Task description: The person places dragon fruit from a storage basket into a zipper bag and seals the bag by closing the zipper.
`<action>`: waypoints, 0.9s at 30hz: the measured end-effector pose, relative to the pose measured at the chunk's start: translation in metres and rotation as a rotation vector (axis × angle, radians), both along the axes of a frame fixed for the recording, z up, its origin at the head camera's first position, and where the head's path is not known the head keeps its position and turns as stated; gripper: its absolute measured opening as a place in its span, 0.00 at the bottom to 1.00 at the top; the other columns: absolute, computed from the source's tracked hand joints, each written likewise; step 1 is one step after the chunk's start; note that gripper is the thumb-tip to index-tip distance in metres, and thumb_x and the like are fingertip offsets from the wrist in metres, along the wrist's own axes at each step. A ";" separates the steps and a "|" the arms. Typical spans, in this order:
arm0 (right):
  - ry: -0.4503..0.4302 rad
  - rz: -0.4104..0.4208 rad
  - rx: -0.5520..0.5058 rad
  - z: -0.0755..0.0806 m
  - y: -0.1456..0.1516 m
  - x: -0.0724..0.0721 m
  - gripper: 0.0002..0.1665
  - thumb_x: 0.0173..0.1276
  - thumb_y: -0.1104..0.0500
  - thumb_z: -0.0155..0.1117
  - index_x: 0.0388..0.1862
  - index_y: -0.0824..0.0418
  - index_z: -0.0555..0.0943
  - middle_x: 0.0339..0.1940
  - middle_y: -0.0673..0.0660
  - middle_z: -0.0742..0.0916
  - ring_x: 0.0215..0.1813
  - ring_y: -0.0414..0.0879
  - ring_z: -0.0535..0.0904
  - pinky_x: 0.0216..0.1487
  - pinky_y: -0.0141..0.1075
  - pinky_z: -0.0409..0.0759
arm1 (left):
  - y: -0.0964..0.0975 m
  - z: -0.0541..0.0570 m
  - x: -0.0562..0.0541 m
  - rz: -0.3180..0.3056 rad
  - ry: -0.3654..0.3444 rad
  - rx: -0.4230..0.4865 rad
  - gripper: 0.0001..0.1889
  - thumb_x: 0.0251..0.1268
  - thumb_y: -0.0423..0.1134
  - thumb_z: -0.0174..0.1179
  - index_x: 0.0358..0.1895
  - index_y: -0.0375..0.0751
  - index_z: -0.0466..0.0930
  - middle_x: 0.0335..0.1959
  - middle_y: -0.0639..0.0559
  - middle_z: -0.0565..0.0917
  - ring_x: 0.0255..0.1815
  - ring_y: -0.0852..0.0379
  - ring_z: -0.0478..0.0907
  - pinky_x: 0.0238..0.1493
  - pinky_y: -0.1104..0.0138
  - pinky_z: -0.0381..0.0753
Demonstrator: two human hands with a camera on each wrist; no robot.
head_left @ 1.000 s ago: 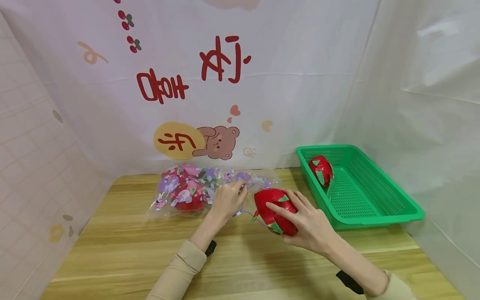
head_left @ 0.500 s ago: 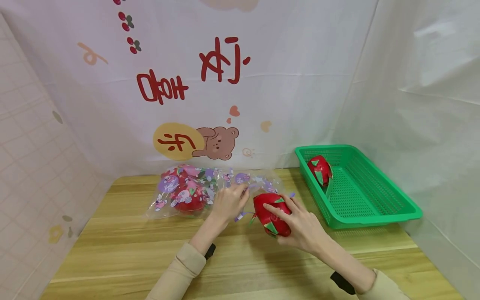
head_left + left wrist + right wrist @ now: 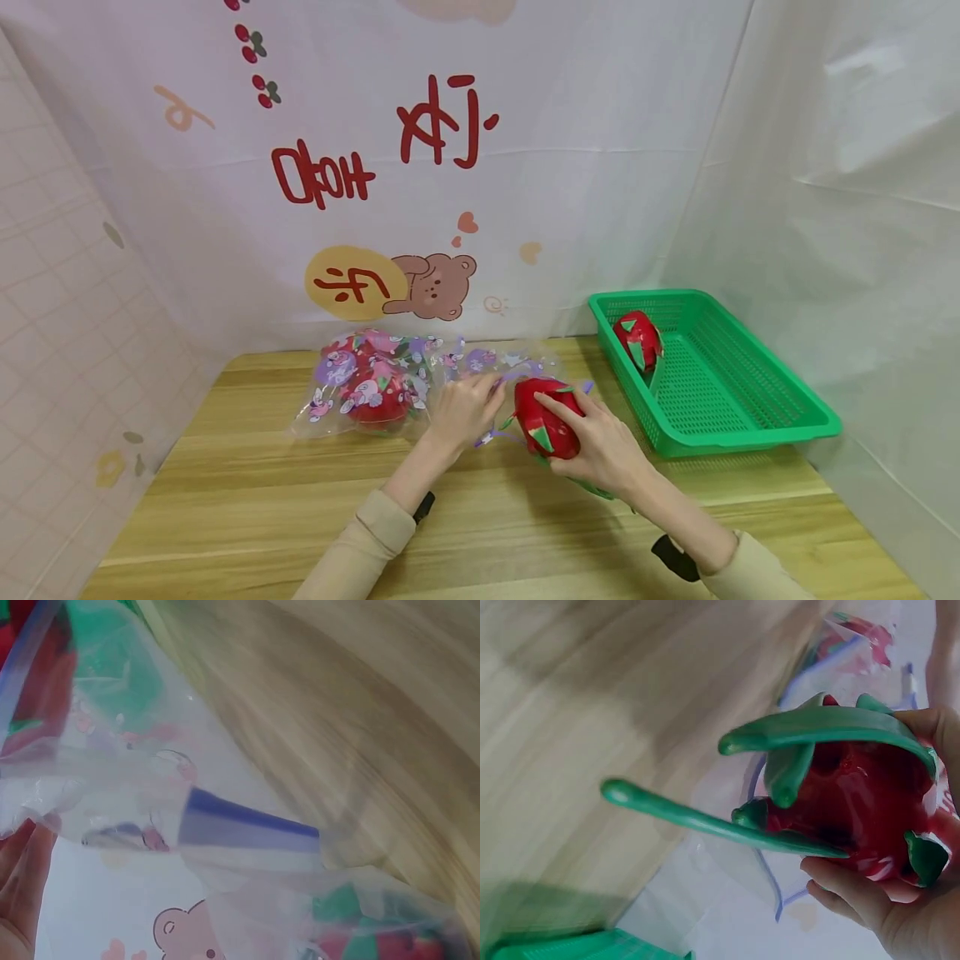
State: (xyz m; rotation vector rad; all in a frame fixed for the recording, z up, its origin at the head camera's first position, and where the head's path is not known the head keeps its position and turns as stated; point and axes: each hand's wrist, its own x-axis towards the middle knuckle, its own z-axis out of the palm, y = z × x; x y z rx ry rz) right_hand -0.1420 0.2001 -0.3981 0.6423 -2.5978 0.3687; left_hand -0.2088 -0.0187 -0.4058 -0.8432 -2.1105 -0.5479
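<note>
My right hand (image 3: 603,450) grips a red dragon fruit (image 3: 534,410), which looks like a glossy model with green scales. Long green leaf tips stick out from its near end in the right wrist view (image 3: 855,802). The fruit is right at the mouth of a clear printed zip bag (image 3: 480,360) with a purple zip edge. My left hand (image 3: 459,414) pinches that bag's edge, its fingertips partly hidden behind the hand. In the left wrist view the clear plastic spreads out with a purple strip (image 3: 251,825), and some fingers (image 3: 26,889) show at the left edge.
To the left lies another printed clear bag (image 3: 307,425) with red dragon fruits (image 3: 375,404) inside. A green slotted basket (image 3: 757,442) stands at the right, with one dragon fruit (image 3: 636,337) at its left wall. A white printed curtain (image 3: 570,208) hangs behind the wooden table (image 3: 247,517).
My right hand has brought the dragon fruit leftward and turned it, so green leaves now show beneath the hand. My left hand has shifted slightly right, still on the bag edge.
</note>
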 end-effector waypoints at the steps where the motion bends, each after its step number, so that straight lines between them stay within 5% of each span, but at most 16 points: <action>1: -0.003 0.005 0.005 -0.002 -0.001 0.000 0.50 0.37 0.46 0.78 0.65 0.43 0.72 0.60 0.67 0.78 0.52 0.64 0.80 0.34 0.49 0.86 | 0.001 0.000 0.000 0.006 -0.001 -0.001 0.05 0.59 0.36 0.62 0.34 0.39 0.85 0.26 0.51 0.88 0.18 0.60 0.81 0.18 0.76 0.76; 9: 0.108 0.042 0.035 -0.023 -0.001 -0.005 0.48 0.35 0.50 0.81 0.62 0.43 0.75 0.64 0.64 0.74 0.53 0.65 0.77 0.30 0.50 0.85 | 0.004 -0.007 0.001 0.027 -0.001 -0.020 0.03 0.56 0.36 0.65 0.32 0.40 0.84 0.21 0.53 0.86 0.13 0.63 0.75 0.15 0.79 0.72; 17: 0.264 0.047 0.176 -0.040 -0.003 -0.009 0.45 0.32 0.47 0.82 0.57 0.46 0.79 0.60 0.63 0.78 0.56 0.67 0.75 0.22 0.47 0.84 | 0.009 -0.009 0.001 0.008 -0.014 -0.030 0.04 0.57 0.34 0.64 0.33 0.39 0.85 0.22 0.51 0.87 0.14 0.63 0.77 0.16 0.79 0.73; 27: 0.465 0.082 0.224 -0.040 0.001 -0.022 0.31 0.40 0.47 0.81 0.45 0.54 0.84 0.50 0.61 0.84 0.46 0.55 0.81 0.20 0.37 0.82 | 0.010 -0.011 0.001 0.020 0.002 -0.071 0.03 0.57 0.38 0.65 0.31 0.42 0.85 0.21 0.53 0.87 0.14 0.62 0.76 0.14 0.76 0.71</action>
